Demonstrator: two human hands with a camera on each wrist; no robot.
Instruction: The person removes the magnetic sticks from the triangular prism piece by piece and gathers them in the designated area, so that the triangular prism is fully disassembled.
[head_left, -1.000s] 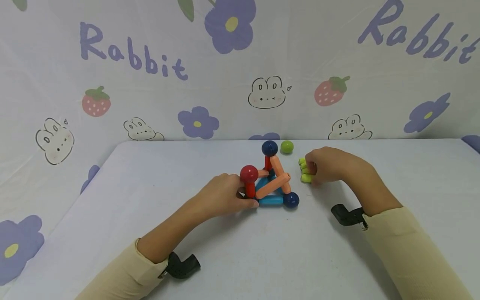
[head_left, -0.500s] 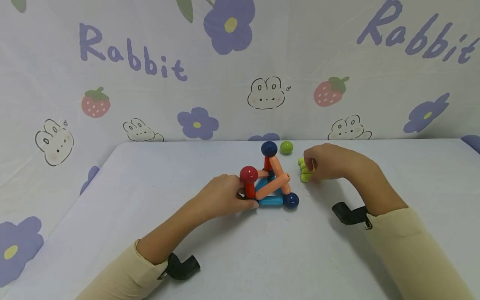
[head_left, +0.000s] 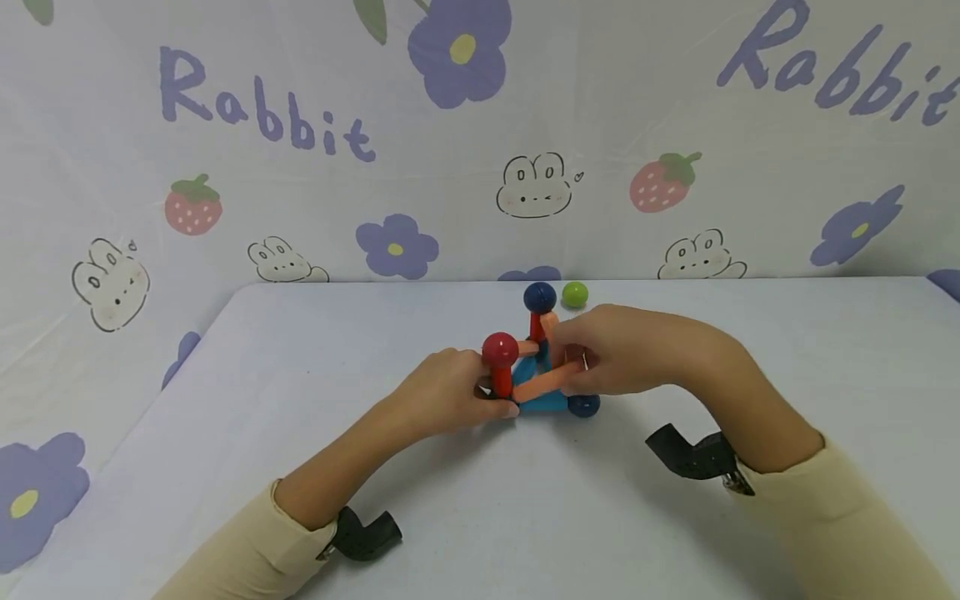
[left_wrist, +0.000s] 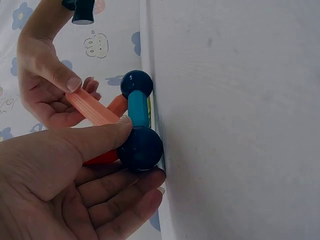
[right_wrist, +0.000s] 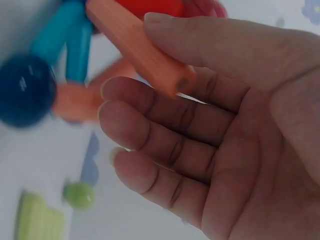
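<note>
A toy frame of balls and rods stands on the table, with blue rods (head_left: pixel 543 403) at its base. My left hand (head_left: pixel 446 387) grips its near left corner. In the left wrist view, thumb and fingers hold a dark blue ball (left_wrist: pixel 142 151) there. Above this corner a red rod (head_left: pixel 501 381) stands upright under a red ball (head_left: pixel 500 350). My right hand (head_left: pixel 637 350) pinches the free end of a slanting orange rod (right_wrist: pixel 135 42) between thumb and fingers. Another orange rod is partly hidden behind that hand. A dark blue ball (head_left: pixel 540 297) tops the far upright rod.
A loose green ball (head_left: pixel 575 294) lies behind the frame, near the table's back edge. Light green rods (right_wrist: pixel 37 217) show in the right wrist view; the right hand hides them in the head view. A printed cloth (head_left: pixel 435 167) hangs behind the white table (head_left: pixel 487 517).
My right hand has moved left from the green rods to the frame and now pinches the slanting orange rod. The left hand and the frame have stayed in place.
</note>
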